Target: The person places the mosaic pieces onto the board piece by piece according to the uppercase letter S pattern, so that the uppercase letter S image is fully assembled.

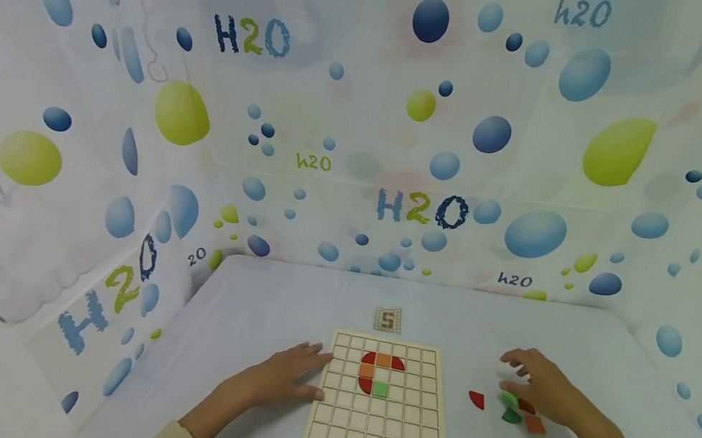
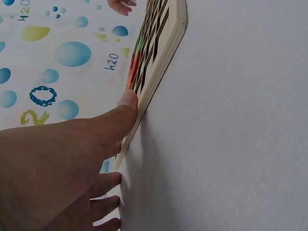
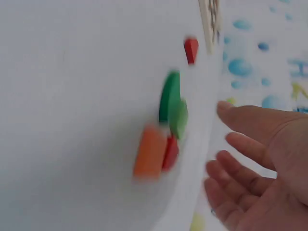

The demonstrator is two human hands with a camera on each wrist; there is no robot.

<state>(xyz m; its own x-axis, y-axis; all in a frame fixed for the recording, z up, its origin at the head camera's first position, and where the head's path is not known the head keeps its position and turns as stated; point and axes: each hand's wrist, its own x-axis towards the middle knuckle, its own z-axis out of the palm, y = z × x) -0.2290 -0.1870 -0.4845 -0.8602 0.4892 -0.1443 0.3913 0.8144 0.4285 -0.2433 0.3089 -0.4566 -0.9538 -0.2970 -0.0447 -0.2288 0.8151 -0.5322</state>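
Note:
A wooden grid board (image 1: 379, 428) lies on the white table. My left hand (image 1: 281, 377) rests at its left edge with straight fingers; in the left wrist view the thumb (image 2: 128, 98) touches the rim. Several red and orange pieces and a light green square (image 1: 380, 389) sit in the board's upper cells. Over a loose cluster on the right hovers my right hand (image 1: 542, 389), fingers loosely bent and holding nothing. Beneath it are an orange piece (image 3: 150, 153), a dark green piece (image 3: 169, 96), a light green piece (image 3: 179, 119) and a red piece (image 3: 171, 153).
Another red piece (image 1: 477, 400) lies alone between the board and the cluster. Behind the board is a small patterned card (image 1: 388, 319) with a brown figure. A white sheet printed with bubbles (image 1: 491, 134) hangs along the table's back and sides.

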